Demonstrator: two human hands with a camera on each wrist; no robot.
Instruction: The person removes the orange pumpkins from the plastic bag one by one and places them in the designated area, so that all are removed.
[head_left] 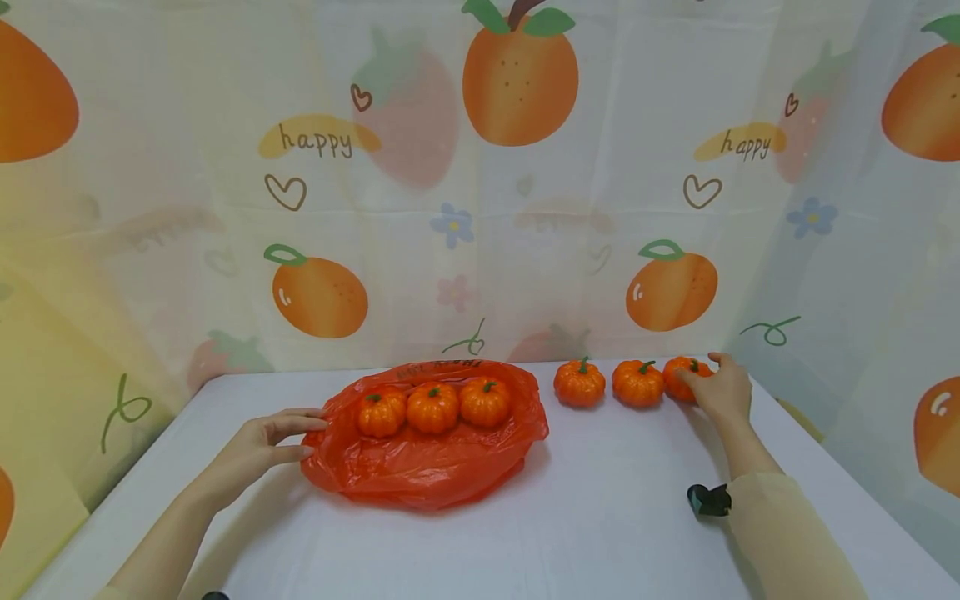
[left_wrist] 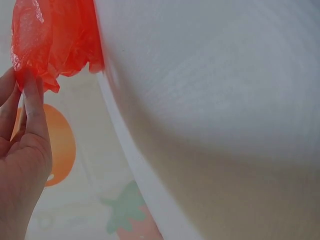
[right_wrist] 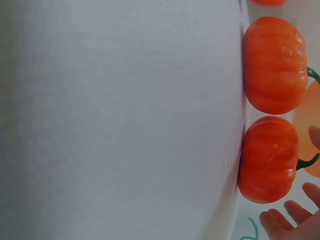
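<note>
At the left side of a red plastic bag (head_left: 420, 483), my left hand (head_left: 251, 454) pinches the edge between fingers and thumb. The left wrist view shows the fingers (left_wrist: 35, 107) on the thin crinkled bag (left_wrist: 70, 35). Inside its open mouth sit three small orange pumpkins (head_left: 432, 408) with green stems, side by side. My right hand (head_left: 723, 392) reaches over the rightmost pumpkin (head_left: 681, 379) of a row of three. In the right wrist view its fingers (right_wrist: 295, 212) are spread beside that pumpkin (right_wrist: 270, 160), thumb on the other side of the stem.
Two more pumpkins, one nearer the bag (head_left: 579, 385) and one in the middle (head_left: 637, 385), stand along the back of the white table (head_left: 600, 517). A fruit-printed curtain (head_left: 480, 250) hangs right behind. A small black piece (head_left: 708, 500) sits at the right sleeve.
</note>
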